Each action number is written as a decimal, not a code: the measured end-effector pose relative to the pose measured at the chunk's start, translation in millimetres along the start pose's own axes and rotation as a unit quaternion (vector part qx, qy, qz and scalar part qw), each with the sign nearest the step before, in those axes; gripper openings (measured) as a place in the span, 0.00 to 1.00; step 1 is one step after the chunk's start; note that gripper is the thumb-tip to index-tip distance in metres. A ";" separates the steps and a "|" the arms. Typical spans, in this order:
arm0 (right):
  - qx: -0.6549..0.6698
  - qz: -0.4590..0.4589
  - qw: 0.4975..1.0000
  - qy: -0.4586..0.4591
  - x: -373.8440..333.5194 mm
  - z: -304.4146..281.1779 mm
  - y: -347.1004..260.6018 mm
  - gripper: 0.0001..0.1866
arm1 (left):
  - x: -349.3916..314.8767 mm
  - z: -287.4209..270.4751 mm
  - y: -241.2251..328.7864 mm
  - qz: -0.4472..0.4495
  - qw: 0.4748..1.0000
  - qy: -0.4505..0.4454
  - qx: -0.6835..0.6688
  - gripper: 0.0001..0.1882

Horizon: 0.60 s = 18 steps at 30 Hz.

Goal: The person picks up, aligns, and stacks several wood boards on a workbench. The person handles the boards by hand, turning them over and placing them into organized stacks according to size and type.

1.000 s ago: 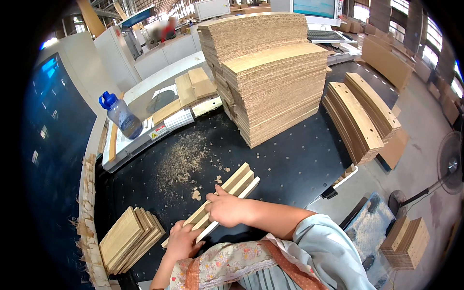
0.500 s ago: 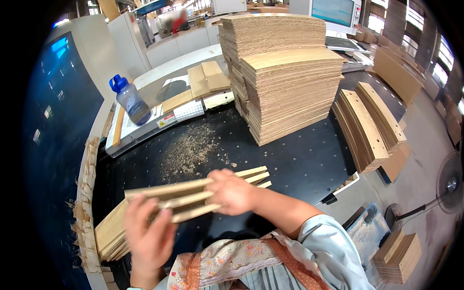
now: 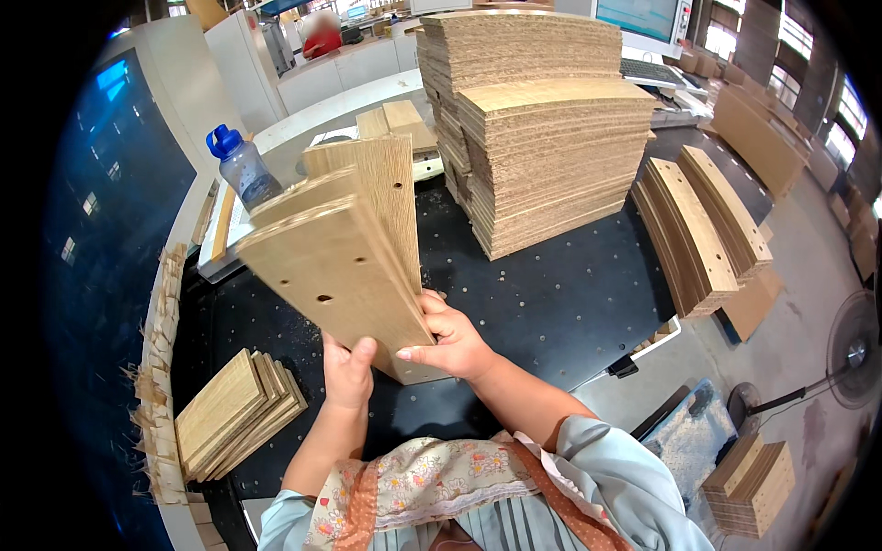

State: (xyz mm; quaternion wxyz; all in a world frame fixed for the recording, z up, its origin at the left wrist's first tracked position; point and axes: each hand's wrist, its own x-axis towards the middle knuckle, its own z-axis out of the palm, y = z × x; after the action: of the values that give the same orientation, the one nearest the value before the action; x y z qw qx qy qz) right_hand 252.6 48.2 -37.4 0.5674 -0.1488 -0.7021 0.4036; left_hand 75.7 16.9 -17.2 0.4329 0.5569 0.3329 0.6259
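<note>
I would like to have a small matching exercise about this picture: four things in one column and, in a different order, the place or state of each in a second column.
Column 1
1. Drilled boards
2. Bottle
3. Tall stack of boards
4. Fan

Column 2
A. Topped with a blue cap
B. Near the right edge of the view
C. Standing on the black table
D. Held by the left hand and right hand

Right pairs: 1-D, 2-A, 3-C, 4-B
</note>
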 end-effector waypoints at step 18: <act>0.026 -0.007 1.000 -0.007 1.6 9.0 -2.9 0.14 | -1.4 2.5 -6.0 0.009 0.997 0.029 -0.069 0.46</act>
State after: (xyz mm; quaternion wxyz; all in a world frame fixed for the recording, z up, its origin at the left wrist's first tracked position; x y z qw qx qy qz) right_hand 244.6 43.9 -34.5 0.5690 -0.1263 -0.6965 0.4186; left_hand 79.2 17.9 -22.8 0.4548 0.5102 0.2963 0.6672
